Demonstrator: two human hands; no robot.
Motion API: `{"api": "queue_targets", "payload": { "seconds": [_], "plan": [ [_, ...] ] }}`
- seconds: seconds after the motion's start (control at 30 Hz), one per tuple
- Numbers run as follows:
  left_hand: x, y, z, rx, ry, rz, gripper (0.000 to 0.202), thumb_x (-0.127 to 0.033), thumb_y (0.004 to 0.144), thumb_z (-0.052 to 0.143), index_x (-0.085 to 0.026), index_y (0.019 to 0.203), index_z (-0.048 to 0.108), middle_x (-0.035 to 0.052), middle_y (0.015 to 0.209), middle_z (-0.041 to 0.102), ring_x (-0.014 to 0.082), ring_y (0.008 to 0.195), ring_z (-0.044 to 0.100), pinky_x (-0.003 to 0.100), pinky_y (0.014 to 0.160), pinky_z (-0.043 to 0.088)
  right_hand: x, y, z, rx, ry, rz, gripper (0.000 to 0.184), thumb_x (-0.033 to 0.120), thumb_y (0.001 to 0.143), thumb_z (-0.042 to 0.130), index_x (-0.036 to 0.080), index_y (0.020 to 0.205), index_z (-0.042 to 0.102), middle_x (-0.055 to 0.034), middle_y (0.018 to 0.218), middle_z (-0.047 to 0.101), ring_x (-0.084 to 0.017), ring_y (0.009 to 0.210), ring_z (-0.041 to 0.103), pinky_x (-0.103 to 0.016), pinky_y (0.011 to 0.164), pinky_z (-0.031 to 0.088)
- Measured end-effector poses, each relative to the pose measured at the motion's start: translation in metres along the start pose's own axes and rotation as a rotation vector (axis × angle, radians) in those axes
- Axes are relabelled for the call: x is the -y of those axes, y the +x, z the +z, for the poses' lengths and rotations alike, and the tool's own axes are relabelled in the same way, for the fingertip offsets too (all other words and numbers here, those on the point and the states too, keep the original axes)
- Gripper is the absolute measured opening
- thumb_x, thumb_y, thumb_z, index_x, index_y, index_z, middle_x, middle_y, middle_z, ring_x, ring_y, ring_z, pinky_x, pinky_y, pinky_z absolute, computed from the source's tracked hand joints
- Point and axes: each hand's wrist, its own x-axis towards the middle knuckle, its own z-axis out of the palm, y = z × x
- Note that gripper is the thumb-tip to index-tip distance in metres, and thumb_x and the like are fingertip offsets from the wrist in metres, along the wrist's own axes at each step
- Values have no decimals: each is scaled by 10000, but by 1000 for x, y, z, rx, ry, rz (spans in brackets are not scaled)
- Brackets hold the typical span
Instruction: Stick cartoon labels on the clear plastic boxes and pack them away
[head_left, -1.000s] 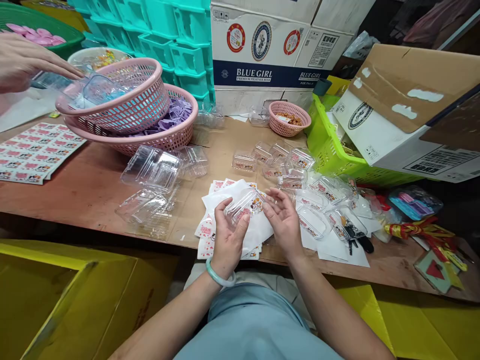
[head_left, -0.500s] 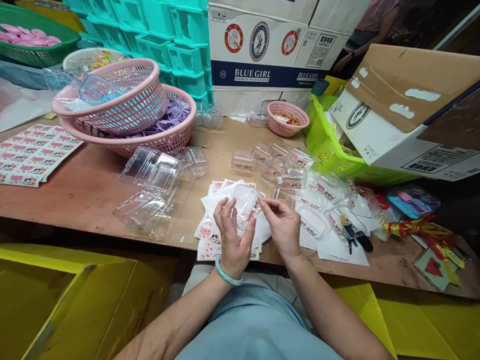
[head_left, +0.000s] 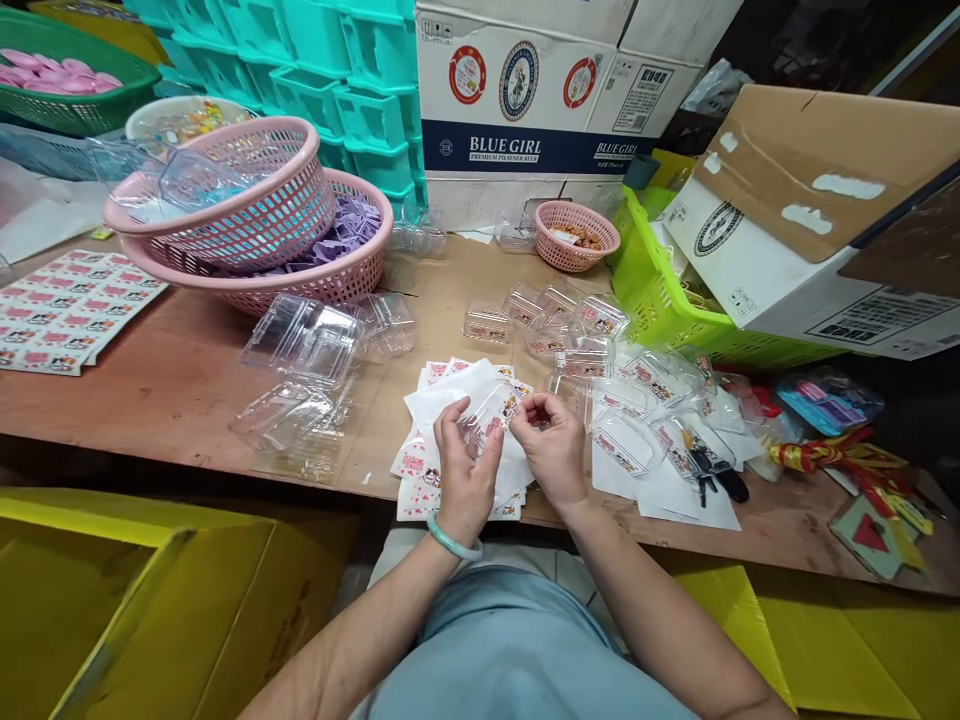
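Just above the sticker sheets (head_left: 411, 465), my left hand (head_left: 466, 485) holds a small clear plastic box (head_left: 486, 418) between its thumb and fingers. A printed sticker with a cartoon figure and red lettering shows on the box's right side. My right hand (head_left: 556, 452) is closed in a pinch at that side, its fingertips by the sticker; what lies between them is hidden. Farther back stand several clear boxes (head_left: 487, 323) with similar stickers. More stickered boxes (head_left: 622, 445) lie on white paper to the right. Clear boxes without visible stickers (head_left: 300, 335) are piled at the left.
Stacked pink baskets (head_left: 255, 285) stand back left, beyond a sticker sheet (head_left: 64, 310). A small pink basket (head_left: 576, 240) is at the back. A lime green crate (head_left: 652, 270) and a tilted carton (head_left: 810, 220) stand right. Black-handled scissors (head_left: 712, 475) lie among the papers.
My right fingers have curled in more tightly at the box's edge. The box has tilted and sits slightly lower in my left hand. A person at the back right has gone out of view.
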Motion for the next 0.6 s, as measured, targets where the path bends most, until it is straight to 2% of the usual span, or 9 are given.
{"api": "queue_targets", "payload": {
  "seconds": [0.23,0.33,0.4,0.47,0.53,0.6],
  "plan": [
    [-3,2,-3,44,-199,-186,504,-367,824,658,-208,1260,459,106,1319,442,238,1275,442,411,1100,346,8,-11,-8,35,-146,-306,101,116,760,553,205,717,535,19,696,527,-129,667,505,-270,653,438],
    [-4,3,-4,56,-193,-208,505,-370,834,646,-202,1264,442,113,1335,435,234,1273,444,416,1097,348,8,-16,-9,65,-145,-358,101,131,792,546,209,731,527,7,717,534,-144,704,518,-289,685,444],
    [-4,5,-4,64,-194,-219,502,-375,842,637,-194,1263,432,119,1329,442,232,1264,453,420,1092,354,5,-17,-9,61,-73,-287,74,165,818,555,208,759,538,0,754,545,-146,735,530,-296,715,453],
    [-5,7,-5,68,-213,-231,497,-381,842,637,-195,1255,433,120,1315,455,233,1252,462,421,1075,373,1,-15,-9,47,78,-135,66,237,826,599,208,854,546,0,798,549,-142,756,539,-294,734,466],
    [-6,7,-6,70,-220,-235,502,-389,835,645,-200,1251,436,117,1307,463,233,1241,469,418,1063,386,-1,-11,-9,61,217,20,222,334,808,649,205,949,538,-1,831,555,-140,773,547,-290,745,476],
    [-6,7,-6,67,-212,-234,514,-395,831,649,-198,1255,435,118,1314,458,229,1232,476,409,1062,387,-1,-6,-10,119,266,128,317,413,778,683,192,964,552,-7,841,569,-139,773,549,-285,740,474]
  ]
}}
